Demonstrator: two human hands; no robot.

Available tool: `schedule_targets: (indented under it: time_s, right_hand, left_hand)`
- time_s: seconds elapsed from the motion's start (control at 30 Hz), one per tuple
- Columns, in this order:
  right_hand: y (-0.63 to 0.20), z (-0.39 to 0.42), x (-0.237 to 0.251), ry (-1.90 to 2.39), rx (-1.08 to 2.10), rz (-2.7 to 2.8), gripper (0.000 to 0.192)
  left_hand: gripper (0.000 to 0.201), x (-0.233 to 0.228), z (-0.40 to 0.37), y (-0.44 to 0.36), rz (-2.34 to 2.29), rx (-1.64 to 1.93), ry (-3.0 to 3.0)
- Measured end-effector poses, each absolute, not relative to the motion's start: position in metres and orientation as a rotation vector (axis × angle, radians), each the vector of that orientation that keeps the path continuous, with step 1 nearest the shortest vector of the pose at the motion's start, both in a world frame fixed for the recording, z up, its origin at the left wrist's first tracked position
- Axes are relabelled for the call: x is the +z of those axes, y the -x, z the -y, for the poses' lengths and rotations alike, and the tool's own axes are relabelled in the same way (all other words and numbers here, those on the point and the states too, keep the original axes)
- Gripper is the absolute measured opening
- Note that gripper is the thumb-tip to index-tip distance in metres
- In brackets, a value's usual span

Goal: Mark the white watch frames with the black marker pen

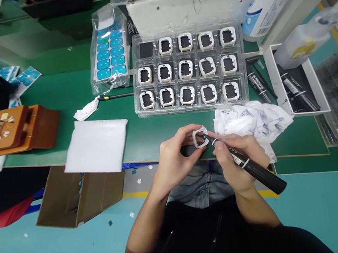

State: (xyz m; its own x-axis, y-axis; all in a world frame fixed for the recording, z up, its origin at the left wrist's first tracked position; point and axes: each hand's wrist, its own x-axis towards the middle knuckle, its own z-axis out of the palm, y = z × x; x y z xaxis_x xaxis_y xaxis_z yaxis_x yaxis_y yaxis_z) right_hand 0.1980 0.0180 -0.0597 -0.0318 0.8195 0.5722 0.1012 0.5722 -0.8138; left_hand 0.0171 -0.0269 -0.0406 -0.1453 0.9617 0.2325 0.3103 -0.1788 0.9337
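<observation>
My left hand [173, 160] grips a small white bezel [195, 139] by its edges between thumb and fingers, just right of and below the middle of the frame. My right hand [238, 156] is closed around a black marker [263, 176], its tip pointing up and left at the bezel's inner edge; I cannot tell whether the tip touches. Just right of my hands, a crumpled white cloth [249, 121] lies on the green surface [139, 133]. Above my hands, at upper center, a clear tray [166, 111] holds fourteen more bezels in three rows. Right of the tray, two other markers [258, 87] lie beside a white box [312, 112], with a large bottle [269, 1] at upper right. Left of center is a white foam sheet [96, 146]; above it, a bagged pack of blue pieces [110, 58]. Farther left stands an orange block [39, 126], with a cardboard box [99, 197] below the surface at lower left.
</observation>
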Motion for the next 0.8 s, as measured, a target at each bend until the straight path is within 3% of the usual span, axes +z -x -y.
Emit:
schedule_targets:
  time_s: [0.8]
  right_hand:
    - [-0.1933,-0.0203,-0.0529,0.849,0.603,1.581,0.015]
  left_hand:
    - [0.044,-0.0443,0.0318,-0.0177,-1.668,1.272,-1.767]
